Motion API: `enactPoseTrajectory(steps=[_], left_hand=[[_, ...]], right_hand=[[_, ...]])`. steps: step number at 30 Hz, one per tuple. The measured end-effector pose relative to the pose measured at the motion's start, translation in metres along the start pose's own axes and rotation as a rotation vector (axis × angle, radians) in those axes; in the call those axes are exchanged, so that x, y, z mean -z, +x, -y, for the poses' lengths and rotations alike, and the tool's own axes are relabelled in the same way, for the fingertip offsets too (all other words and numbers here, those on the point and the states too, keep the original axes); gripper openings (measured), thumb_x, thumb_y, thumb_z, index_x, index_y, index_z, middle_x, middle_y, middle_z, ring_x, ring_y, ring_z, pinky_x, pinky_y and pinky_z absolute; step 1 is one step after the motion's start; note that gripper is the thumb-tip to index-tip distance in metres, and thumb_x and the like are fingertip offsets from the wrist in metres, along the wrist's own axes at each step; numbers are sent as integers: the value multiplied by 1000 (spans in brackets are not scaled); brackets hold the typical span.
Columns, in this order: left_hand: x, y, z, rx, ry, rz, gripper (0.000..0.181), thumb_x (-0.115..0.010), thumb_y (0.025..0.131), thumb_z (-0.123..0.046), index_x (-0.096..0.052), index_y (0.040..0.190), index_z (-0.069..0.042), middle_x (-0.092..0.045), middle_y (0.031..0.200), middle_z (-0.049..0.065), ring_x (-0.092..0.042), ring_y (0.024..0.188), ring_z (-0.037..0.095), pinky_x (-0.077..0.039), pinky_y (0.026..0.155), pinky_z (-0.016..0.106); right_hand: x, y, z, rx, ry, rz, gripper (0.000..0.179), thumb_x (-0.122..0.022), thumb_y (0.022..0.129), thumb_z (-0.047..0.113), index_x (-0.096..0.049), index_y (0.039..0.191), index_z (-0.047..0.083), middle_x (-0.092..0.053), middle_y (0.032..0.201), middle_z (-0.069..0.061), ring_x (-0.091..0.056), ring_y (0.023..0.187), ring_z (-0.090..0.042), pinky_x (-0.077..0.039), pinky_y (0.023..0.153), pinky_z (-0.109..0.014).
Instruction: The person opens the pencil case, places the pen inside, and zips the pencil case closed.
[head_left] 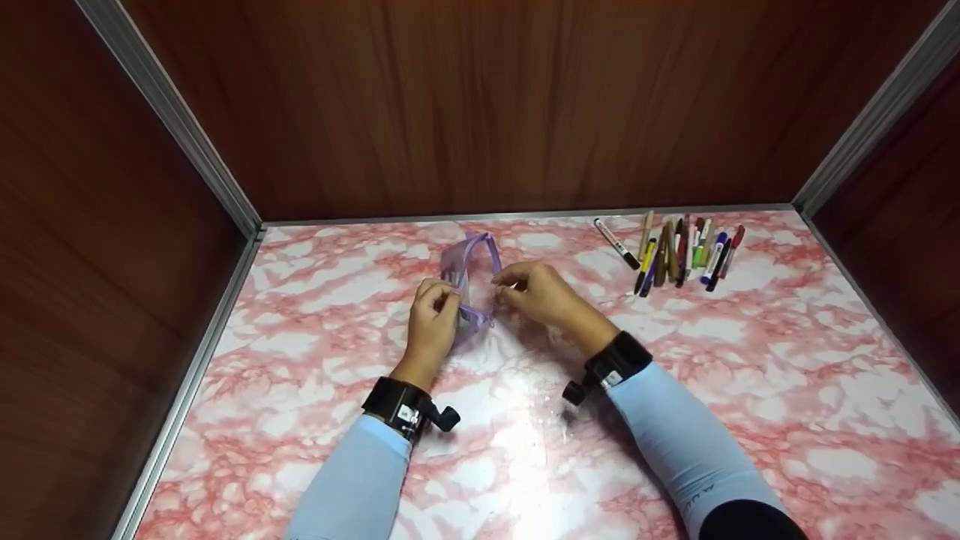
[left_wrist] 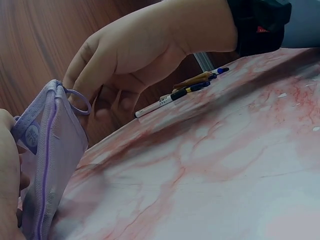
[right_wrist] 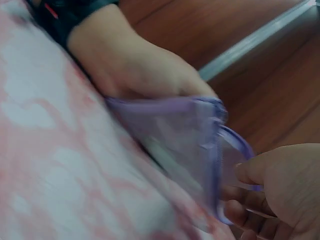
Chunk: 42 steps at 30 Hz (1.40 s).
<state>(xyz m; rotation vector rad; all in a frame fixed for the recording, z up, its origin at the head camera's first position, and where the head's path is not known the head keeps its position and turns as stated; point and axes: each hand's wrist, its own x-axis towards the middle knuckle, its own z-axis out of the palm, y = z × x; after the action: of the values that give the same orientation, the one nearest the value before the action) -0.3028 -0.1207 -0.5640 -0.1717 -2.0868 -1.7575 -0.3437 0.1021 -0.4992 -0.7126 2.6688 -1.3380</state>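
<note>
A translucent purple zipper pouch (head_left: pixel 454 259) stands on its edge above the marbled tabletop, its mouth spread apart. My left hand (head_left: pixel 433 324) pinches the near left rim between thumb and fingers. On the opposite side, my right hand (head_left: pixel 545 295) pinches the other rim. The right wrist view shows the zipper teeth along the pouch (right_wrist: pixel 167 127) and my right thumb (right_wrist: pixel 250 172) against its purple band. A small loop (left_wrist: pixel 80 101) sticks out from the pouch's top corner in the left wrist view, right beside the right hand's fingers.
Several pens and markers lie in a loose cluster at the back right, among them a yellow pen (head_left: pixel 645 262) and a purple-capped marker (head_left: pixel 714 257). A white marker (head_left: pixel 616 244) lies apart at their left. Brown wooden panels (head_left: pixel 487 112) wall the table's back and sides.
</note>
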Motion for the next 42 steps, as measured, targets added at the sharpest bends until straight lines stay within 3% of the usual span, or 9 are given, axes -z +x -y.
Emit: enactPoseTrajectory(steps=[3,7,13,22,27,30,34,37,42], left_hand=[[-1,0,0,2,-8,2,15,-67,105,-1,-76,96,7,-67,115,15,-59,102,15,-51,89,21],[0,-1,0,9,-14,7,15,-67,105,-2,-76,97,8,-66,115,14,-60,102,15,-51,90,21],[0,0,0,6,-11,16,18,-67,106,-2,-76,99,11,-68,118,14,-60,107,16,-50,92,21],[-2,0,2,-7,-43,3,16,-69,104,0,-76,95,11,-68,115,15,-60,106,17,-50,92,21],[-1,1,2,0,-34,1,16,-69,104,0,-75,95,12,-68,115,16,-60,108,18,-50,95,21],[0,1,1,10,-27,-1,16,-69,104,-1,-76,95,10,-68,116,16,-61,110,19,-52,96,22],[1,0,1,24,-25,-1,15,-70,104,-2,-77,95,8,-68,117,13,-62,109,18,-52,96,22],[1,1,1,19,-22,1,15,-70,103,-2,-76,96,9,-68,116,14,-61,108,18,-52,96,22],[0,1,1,-1,3,6,16,-69,103,-1,-75,94,11,-68,113,15,-59,105,18,-48,92,22]], right_hand=[[21,-2,-3,-40,-16,-17,25,-74,107,8,-81,129,0,-83,123,-20,-78,108,-33,-66,99,-46],[48,-6,-8,-90,-22,-80,23,-74,108,10,-81,129,3,-82,123,-18,-75,105,-30,-65,94,-41],[84,-12,-20,-68,-89,-201,20,-74,108,10,-81,125,1,-82,116,-21,-72,99,-27,-57,88,-31],[151,-38,-50,-172,-251,-313,30,-67,112,17,-79,134,0,-81,125,-26,-75,110,-40,-58,94,-48],[177,-54,-65,-257,-291,-359,36,-66,113,25,-78,138,4,-80,125,-25,-74,100,-33,-54,80,-33],[185,-61,-76,-296,-283,-402,36,-65,113,27,-79,137,5,-80,122,-26,-75,91,-31,-54,76,-31],[194,-70,-93,-344,-285,-481,37,-64,111,21,-77,140,3,-76,135,-29,-74,110,-41,-58,97,-51],[199,-76,-106,-391,-288,-525,42,-64,108,17,-73,145,-2,-67,153,-30,-65,136,-50,-49,118,-64],[205,-86,-127,-499,-291,-514,51,-57,110,18,-63,154,-6,-60,159,-35,-54,150,-57,-42,127,-68]])
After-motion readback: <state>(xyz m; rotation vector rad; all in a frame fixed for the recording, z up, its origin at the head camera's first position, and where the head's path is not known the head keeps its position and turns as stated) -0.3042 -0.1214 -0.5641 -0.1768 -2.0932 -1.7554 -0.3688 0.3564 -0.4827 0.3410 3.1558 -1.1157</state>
